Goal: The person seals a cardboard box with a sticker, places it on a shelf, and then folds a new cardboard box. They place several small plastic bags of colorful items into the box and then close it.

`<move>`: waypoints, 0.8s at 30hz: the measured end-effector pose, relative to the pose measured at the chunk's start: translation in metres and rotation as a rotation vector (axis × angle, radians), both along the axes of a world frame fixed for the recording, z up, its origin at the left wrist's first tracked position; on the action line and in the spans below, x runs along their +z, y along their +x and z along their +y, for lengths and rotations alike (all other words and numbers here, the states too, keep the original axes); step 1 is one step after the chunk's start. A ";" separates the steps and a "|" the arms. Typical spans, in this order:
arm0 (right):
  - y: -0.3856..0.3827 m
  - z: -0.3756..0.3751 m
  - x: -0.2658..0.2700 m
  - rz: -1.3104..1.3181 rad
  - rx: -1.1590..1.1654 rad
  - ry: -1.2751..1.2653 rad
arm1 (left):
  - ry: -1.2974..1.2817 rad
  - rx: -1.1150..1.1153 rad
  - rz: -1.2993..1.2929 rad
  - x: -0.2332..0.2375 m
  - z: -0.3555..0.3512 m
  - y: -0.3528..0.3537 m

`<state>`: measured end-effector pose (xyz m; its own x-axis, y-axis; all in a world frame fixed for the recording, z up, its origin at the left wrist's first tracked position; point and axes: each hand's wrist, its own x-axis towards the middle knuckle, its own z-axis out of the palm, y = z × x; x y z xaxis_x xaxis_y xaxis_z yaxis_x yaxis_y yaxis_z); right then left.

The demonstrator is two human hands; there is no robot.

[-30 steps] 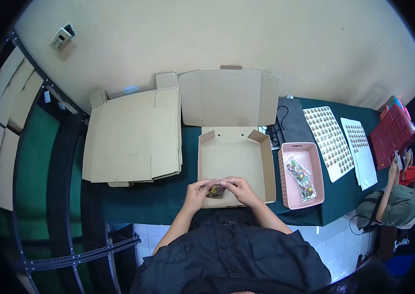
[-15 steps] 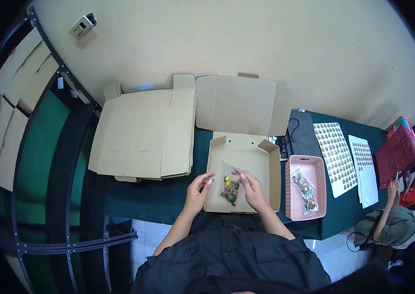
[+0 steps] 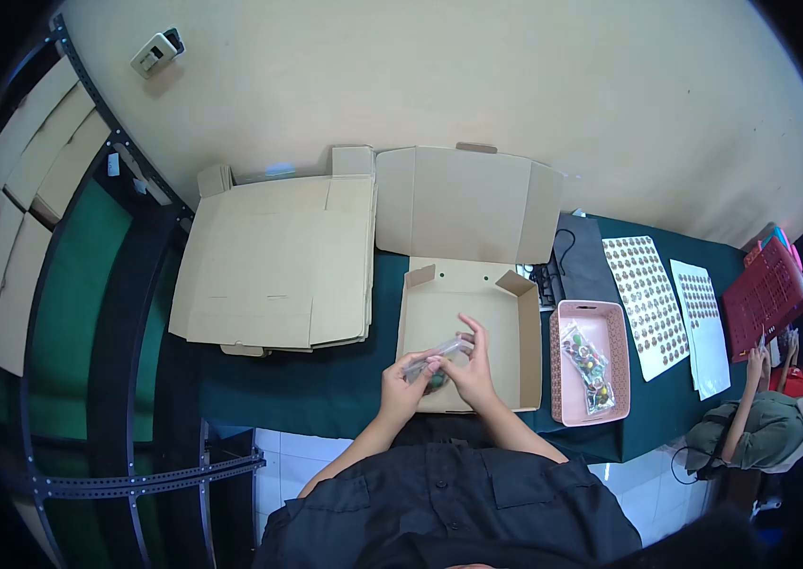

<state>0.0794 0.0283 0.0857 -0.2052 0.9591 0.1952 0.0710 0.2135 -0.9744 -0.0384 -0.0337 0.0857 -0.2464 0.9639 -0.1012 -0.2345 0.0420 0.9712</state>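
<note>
A small clear plastic bag of colourful round pieces (image 3: 436, 382) is between my hands, low over an open cardboard box (image 3: 463, 294). My left hand (image 3: 401, 387) is closed on the bag's left side. With thumb and fingers my right hand (image 3: 474, 376) pinches its right side, the index finger raised. The bag's upper plastic part lies slanted across my fingers. My hands hide most of the pieces, whose kind I cannot make out. The box's lid (image 3: 463, 204) stands raised against the wall behind.
A pink basket (image 3: 560, 379) holding similar filled bags (image 3: 588, 365) stands right of the box. Flat cardboard boxes (image 3: 273, 266) are stacked at left. Sticker sheets (image 3: 646, 303), a dark red basket (image 3: 766, 299) and a seated person (image 3: 752, 436) are farther right. Metal shelving (image 3: 136, 484) stands at far left.
My hands have come together from either side of the bag and taken hold of it. The bag's upper part is now folded over and slanted, and the pieces are mostly covered.
</note>
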 end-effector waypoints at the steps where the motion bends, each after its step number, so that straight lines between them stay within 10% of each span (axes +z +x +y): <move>1: 0.002 0.003 -0.005 0.123 0.078 -0.133 | -0.001 -0.005 0.000 -0.005 0.001 -0.001; 16: 0.038 0.014 -0.010 0.166 0.449 -0.531 | 0.082 -0.415 -0.165 -0.002 -0.003 -0.038; 24: 0.043 0.014 -0.005 0.193 0.221 -0.361 | 0.133 -0.146 0.048 -0.014 0.009 -0.030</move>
<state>0.1225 0.0424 0.0807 -0.4054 0.9099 -0.0881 -0.1280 -0.1519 -0.9801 -0.0682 -0.0245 0.0712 -0.1048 0.9938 0.0378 -0.1887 -0.0572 0.9804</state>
